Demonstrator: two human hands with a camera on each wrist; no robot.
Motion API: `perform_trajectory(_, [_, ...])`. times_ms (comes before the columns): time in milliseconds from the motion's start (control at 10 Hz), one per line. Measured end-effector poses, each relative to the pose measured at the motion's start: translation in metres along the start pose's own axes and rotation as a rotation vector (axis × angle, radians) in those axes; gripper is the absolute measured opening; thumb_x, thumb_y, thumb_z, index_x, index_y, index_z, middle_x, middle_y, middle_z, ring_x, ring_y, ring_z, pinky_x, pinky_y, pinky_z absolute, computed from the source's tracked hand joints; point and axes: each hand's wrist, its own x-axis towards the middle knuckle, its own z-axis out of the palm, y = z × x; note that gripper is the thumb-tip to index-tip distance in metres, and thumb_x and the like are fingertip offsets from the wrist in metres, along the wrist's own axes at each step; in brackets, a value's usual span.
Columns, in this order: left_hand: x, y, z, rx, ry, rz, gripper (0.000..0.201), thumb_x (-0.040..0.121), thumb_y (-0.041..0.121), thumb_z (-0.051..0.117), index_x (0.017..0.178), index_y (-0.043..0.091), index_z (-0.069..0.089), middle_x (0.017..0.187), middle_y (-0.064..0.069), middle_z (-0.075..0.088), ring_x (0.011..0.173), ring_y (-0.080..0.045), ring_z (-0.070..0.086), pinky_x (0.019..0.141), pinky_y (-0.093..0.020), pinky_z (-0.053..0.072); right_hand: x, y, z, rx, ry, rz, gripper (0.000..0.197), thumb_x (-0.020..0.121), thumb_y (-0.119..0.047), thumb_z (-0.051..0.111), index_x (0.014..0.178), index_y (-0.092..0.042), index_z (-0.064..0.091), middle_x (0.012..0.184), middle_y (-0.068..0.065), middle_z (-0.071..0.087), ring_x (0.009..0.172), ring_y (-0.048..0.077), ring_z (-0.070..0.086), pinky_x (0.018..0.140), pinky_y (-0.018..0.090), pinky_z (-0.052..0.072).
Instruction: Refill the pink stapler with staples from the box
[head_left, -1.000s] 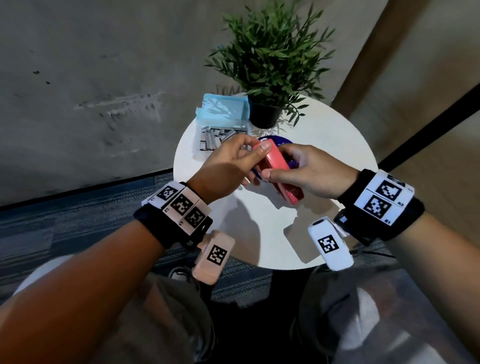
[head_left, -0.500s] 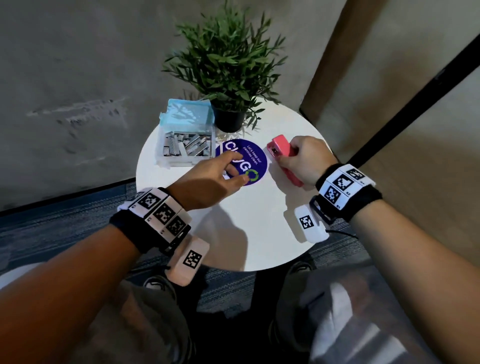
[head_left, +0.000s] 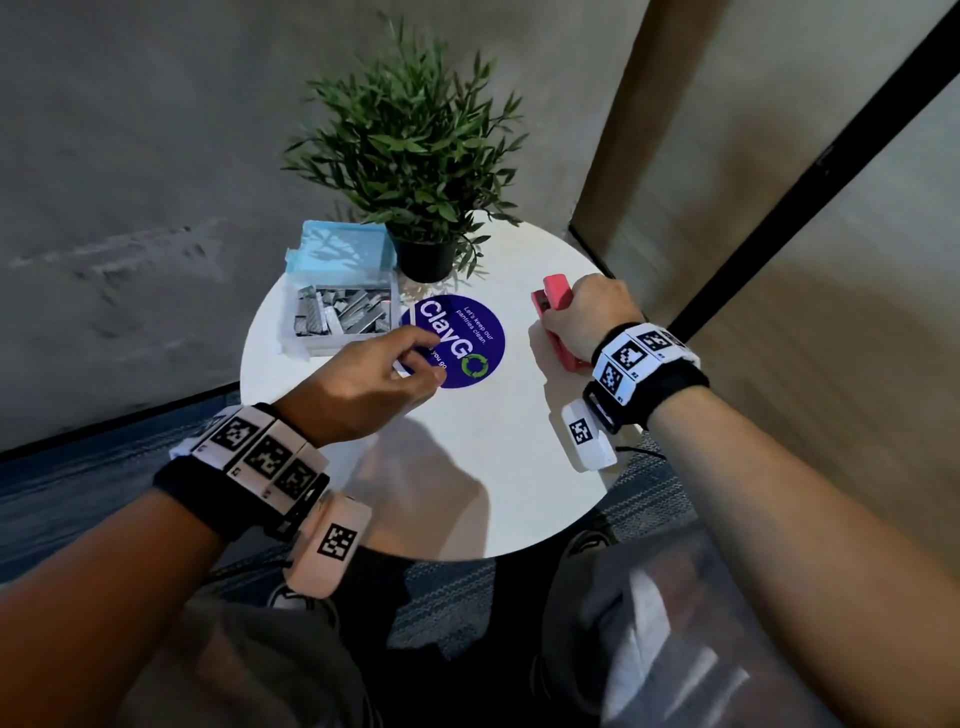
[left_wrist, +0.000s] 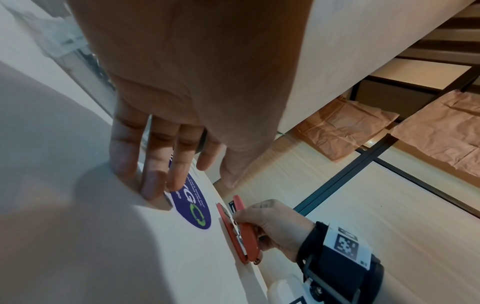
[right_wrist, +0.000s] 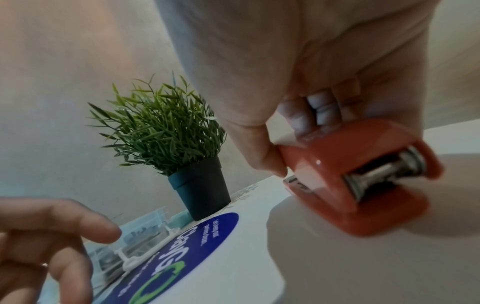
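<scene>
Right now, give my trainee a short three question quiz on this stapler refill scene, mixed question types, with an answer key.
1. True or false: the right hand grips the pink stapler on the table.
2. Multiple choice: where is the box of staples? A) in the left hand, B) on the table beside the potted plant, C) on the floor.
3. Fill in: the left hand hovers at the edge of the round purple ____.

Key: 1 true; 2 B; 3 sticker.
</scene>
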Motion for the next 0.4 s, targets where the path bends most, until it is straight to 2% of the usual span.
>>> perform_trajectory(100, [-0.001,-0.001,-0.002,0.029,-0.002,0.009,0.037,0.096,0.038,0.064,0.131,0.028,0.057,0.101,0.012,0.07,0.086,-0.015,0.065,0.079,-0.034,0.051,0.001,0.0,-0.001,-0.008,-0.009,0.003,0.039,0.087,-0.04,0.064,0.105,-0.005,0.067,0.108,0.017,0.069,0.095,0.036,0.066,0.08,0.041,0.055])
perform_trajectory(200, [-0.004,0.001,-0.005,0.036,-0.014,0.016,0.04,0.094,0.043,0.063,0.13,0.028,0.057,0.102,0.012,0.07,0.085,-0.018,0.065,0.077,-0.032,0.05,0.001,0.0,-0.003,-0.03,-0.039,-0.001,0.045,0.084,-0.045,0.065,0.109,-0.007,0.065,0.113,0.015,0.067,0.098,0.033,0.065,0.077,0.037,0.051])
perform_trajectory(300, [-0.006,0.005,-0.007,0.07,-0.02,0.027,0.035,0.097,0.039,0.062,0.13,0.027,0.056,0.105,0.01,0.069,0.086,-0.015,0.065,0.073,-0.029,0.049,-0.002,-0.004,-0.006,-0.081,0.0,-0.057,0.058,0.084,-0.053,0.064,0.122,-0.009,0.057,0.124,0.016,0.057,0.111,0.036,0.059,0.084,0.038,0.047])
perform_trajectory(400, [-0.009,0.01,-0.008,0.093,-0.008,0.039,0.033,0.099,0.037,0.06,0.13,0.026,0.058,0.109,0.007,0.068,0.087,-0.013,0.066,0.071,-0.022,0.048,-0.017,-0.018,-0.016,-0.06,0.063,-0.145,0.065,0.088,-0.052,0.058,0.138,-0.013,0.047,0.139,0.016,0.046,0.128,0.038,0.048,0.099,0.043,0.044])
